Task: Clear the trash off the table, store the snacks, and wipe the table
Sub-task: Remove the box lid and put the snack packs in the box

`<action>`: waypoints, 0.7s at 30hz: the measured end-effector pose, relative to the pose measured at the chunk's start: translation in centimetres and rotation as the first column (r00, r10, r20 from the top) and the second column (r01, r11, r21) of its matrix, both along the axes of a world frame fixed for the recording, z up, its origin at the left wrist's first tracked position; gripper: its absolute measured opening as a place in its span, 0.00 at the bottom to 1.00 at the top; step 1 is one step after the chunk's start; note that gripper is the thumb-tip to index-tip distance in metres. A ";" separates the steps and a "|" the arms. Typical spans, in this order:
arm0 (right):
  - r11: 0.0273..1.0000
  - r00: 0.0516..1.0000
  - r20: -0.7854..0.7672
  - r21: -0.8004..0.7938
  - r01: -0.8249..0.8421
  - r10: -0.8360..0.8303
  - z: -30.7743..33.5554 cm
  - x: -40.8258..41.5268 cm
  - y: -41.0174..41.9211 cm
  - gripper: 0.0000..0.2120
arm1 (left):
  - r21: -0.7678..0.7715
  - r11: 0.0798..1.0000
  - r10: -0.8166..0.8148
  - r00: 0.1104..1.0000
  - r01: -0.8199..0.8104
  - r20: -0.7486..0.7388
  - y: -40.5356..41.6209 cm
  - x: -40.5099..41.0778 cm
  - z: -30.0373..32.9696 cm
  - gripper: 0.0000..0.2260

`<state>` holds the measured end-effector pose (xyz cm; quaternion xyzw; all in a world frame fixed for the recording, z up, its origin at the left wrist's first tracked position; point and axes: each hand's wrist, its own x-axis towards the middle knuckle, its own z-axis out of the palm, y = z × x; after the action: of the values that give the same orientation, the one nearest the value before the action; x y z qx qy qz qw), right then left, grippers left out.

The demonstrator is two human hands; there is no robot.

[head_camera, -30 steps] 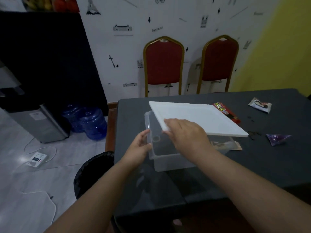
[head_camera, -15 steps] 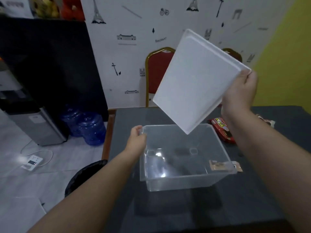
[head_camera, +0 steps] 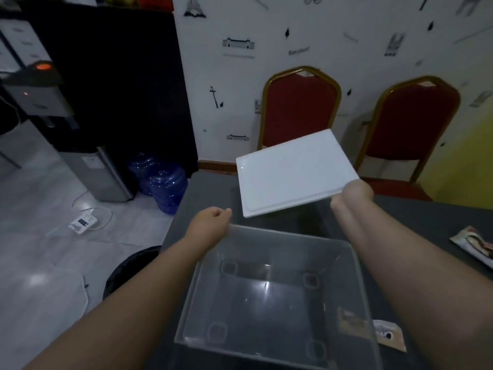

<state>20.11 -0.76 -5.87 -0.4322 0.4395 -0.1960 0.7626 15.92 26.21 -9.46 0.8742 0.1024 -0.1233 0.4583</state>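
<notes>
Hands are busy with a box (head_camera: 274,295) on the dark table (head_camera: 426,217); the left hand (head_camera: 210,222) sits at the box's far left corner with its fingers curled there, I think to keep the box from sliding, but I cannot tell how tight it holds. The right hand (head_camera: 353,194) holds the white lid (head_camera: 290,173) by its right edge; the fingers are under the lid, so I cannot see how they lie. The lid is up in the air past the box, nearly flat, maybe on its way to be put down out of the way. The box is open and has nothing in it, ready for snacks. One packet (head_camera: 388,335) lies just beside the box's right side; another wrapper (head_camera: 474,245) lies at the right edge; a black bin (head_camera: 128,273) waits on the floor by the table for trash. Nothing is stored yet; wiping comes later.
</notes>
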 end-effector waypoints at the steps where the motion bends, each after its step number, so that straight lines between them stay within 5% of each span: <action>1: 0.998 0.999 -0.026 0.054 -0.025 0.027 -0.9 0.1 -0.6 0.18 | 0.058 0.998 0.000 1.000 0.000 0.013 0.1 0.0 -0.1 0.16; 4: 0.973 0.999 -0.009 0.228 -0.042 0.045 -1.7 0.5 -1.6 0.14 | 0.129 0.991 0.013 0.999 -0.016 0.031 0.0 0.2 -0.4 0.14; 10: 0.938 0.938 -0.118 0.160 -0.307 0.327 -4.8 0.6 -4.2 0.10 | 0.145 0.987 0.062 0.997 -0.069 0.052 0.0 0.4 -0.7 0.11; 17: 0.704 0.626 -0.593 -0.134 -0.697 0.507 -8.0 -1.9 -5.8 0.14 | 0.096 0.989 0.106 0.994 -0.108 0.035 0.1 0.4 -1.1 0.11; 21: 0.527 0.478 -0.720 -0.183 -0.830 0.503 -9.0 -3.4 -5.8 0.06 | 0.151 0.982 0.102 0.992 -0.112 0.071 0.0 0.3 -0.8 0.09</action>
<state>16.70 -6.52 -14.84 -0.7951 0.3663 0.1669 0.4537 16.23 26.24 -10.28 0.9038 0.1443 -0.0627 0.3979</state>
